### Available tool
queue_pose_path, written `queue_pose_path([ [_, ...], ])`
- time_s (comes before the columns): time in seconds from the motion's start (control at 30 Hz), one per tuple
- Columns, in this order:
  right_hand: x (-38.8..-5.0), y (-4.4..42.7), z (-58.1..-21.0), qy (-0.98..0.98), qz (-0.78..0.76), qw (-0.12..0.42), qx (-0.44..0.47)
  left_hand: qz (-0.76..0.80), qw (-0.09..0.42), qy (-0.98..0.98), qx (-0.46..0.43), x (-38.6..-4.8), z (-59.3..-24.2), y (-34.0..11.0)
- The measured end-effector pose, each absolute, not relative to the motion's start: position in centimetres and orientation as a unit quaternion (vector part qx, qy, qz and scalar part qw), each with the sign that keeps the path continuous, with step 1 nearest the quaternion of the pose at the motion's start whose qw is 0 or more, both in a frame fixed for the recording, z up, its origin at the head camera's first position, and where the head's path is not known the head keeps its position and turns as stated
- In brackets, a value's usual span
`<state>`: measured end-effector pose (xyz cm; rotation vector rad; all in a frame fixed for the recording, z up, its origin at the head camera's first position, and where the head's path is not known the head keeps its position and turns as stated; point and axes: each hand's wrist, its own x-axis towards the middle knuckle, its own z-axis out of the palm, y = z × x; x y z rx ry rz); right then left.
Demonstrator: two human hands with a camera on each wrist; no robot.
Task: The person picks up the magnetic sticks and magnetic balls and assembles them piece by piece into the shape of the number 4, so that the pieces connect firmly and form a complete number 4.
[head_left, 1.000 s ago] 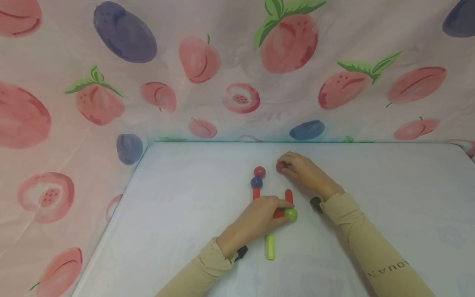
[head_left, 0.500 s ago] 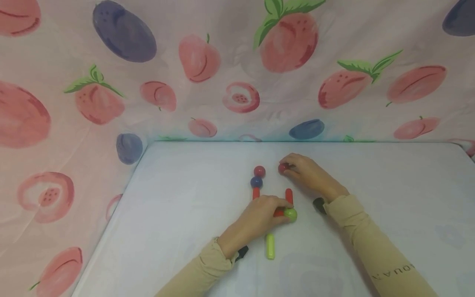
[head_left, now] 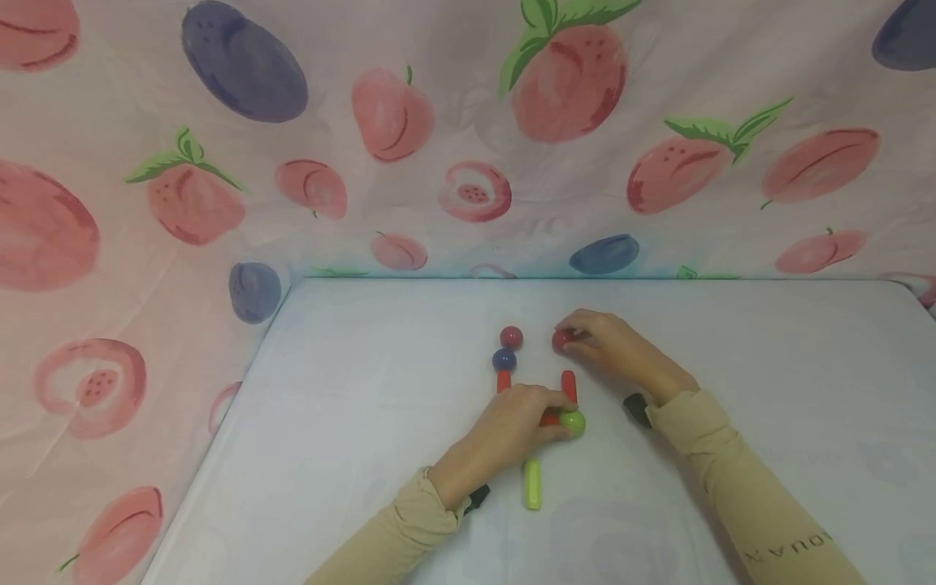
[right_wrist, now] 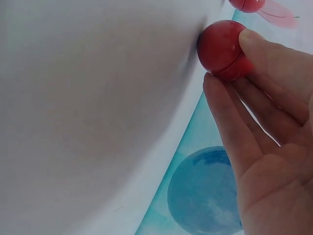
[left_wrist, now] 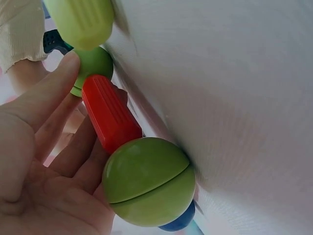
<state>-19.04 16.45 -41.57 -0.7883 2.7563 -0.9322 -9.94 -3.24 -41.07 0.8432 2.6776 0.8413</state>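
Note:
My left hand [head_left: 508,426] pinches a green ball [head_left: 574,423] at one end of a red rod [left_wrist: 110,115]. A second green ball [left_wrist: 149,181], at the rod's other end, shows in the left wrist view beside the palm; the hand hides it from the head. Between thumb and fingers, my right hand [head_left: 617,353] holds a red ball [right_wrist: 222,49] close to the table surface. Just below that ball in the head view lies another red rod [head_left: 569,387], apart from it and leading down to the pinched green ball.
On the left, a red ball [head_left: 512,338], a blue ball [head_left: 504,360] and a red rod [head_left: 504,382] form a line running under the left hand. A yellow-green rod [head_left: 532,485] lies nearer on the white table [head_left: 351,390]. Fruit-patterned cloth [head_left: 468,122] hangs behind.
My right hand has brought its red ball slightly right and nearer to me, closer to the right-hand red rod. The left hand stays on the green ball.

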Motion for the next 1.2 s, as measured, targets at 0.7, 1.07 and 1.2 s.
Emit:
queue_pose_path([
  [0.7, -18.2, 17.0, -41.1, 0.911, -0.3, 0.1, -0.264, 0.29, 0.107, 0.907, 0.286, -10.0, -41.1, -3.3],
  [1.07, -18.0, 17.1, -41.0, 0.904, -0.301, 0.113, -0.282, 0.287, 0.099, 0.907, 0.293, -10.0, -41.1, -3.3],
  [1.2, -17.9, 17.1, -41.0, 0.9, -0.302, 0.11, -0.294, 0.286, 0.096, 0.907, 0.293, -10.0, -41.2, -3.3],
])
